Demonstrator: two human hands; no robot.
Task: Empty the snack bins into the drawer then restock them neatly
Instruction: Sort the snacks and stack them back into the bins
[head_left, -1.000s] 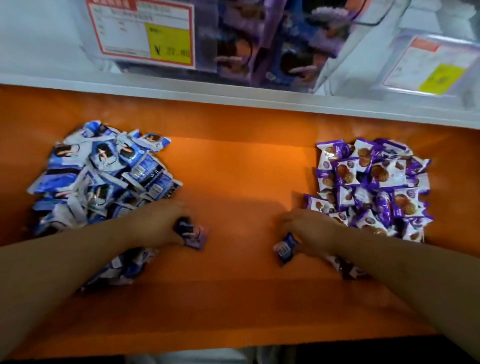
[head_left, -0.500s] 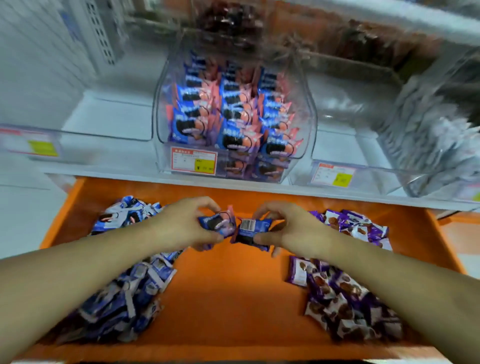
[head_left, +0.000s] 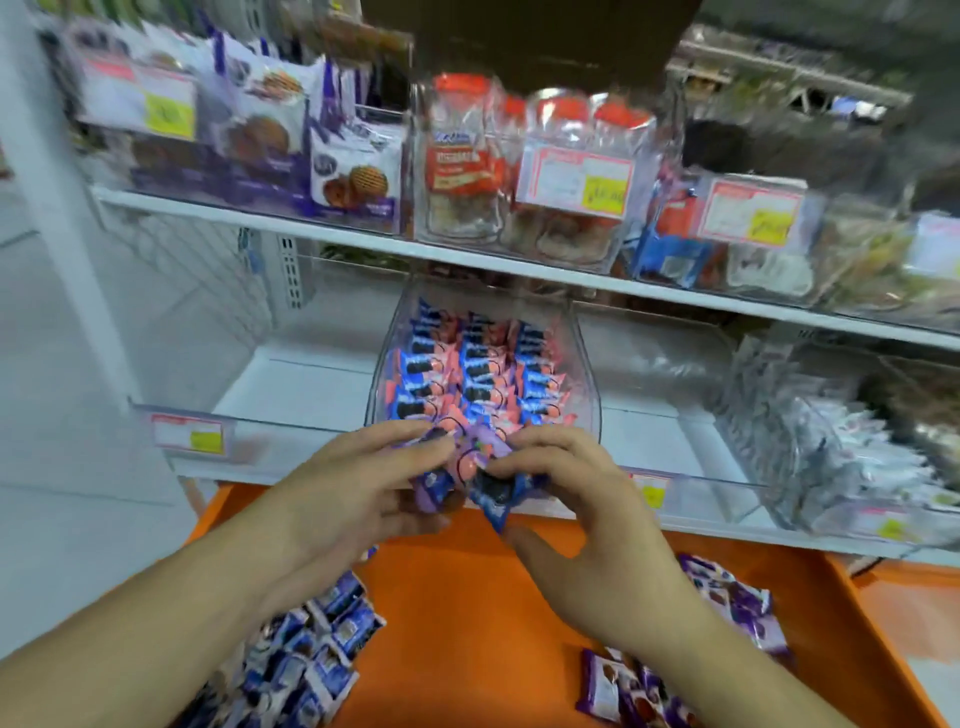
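head view: holding two small blue-and-pink wrapped cookie packets (head_left: 470, 480) together at the near lip of the clear plastic snack bin (head_left: 584, 364) on the lower white shelf (head_left: 311, 374). left hand (head_left: 358, 488) curling fingers and thumb round the left packet; right hand (head_left: 566, 499) pinching the right packet, thumb underneath. sitting already in the bin: upright rows of matching packets, roughly three columns, filling the far and middle part. lying below in the orange drawer (head_left: 467, 623): a loose heap of blue-and-white packets (head_left: 306, 654) near left, a heap of purple biscuit packets (head_left: 675, 675) near right, well apart.

probably adding to the near end of the rows. doing it well likely meaning: squaring both packets face-forward like those already standing, lowering them just behind the lip, sliding them against the last row so nothing tips, releasing only once leaning on neighbours. risking, otherwise, a packet slipping flat or dropping back into the drawer. much motion blur on the upper shelf, so leaving it unread.
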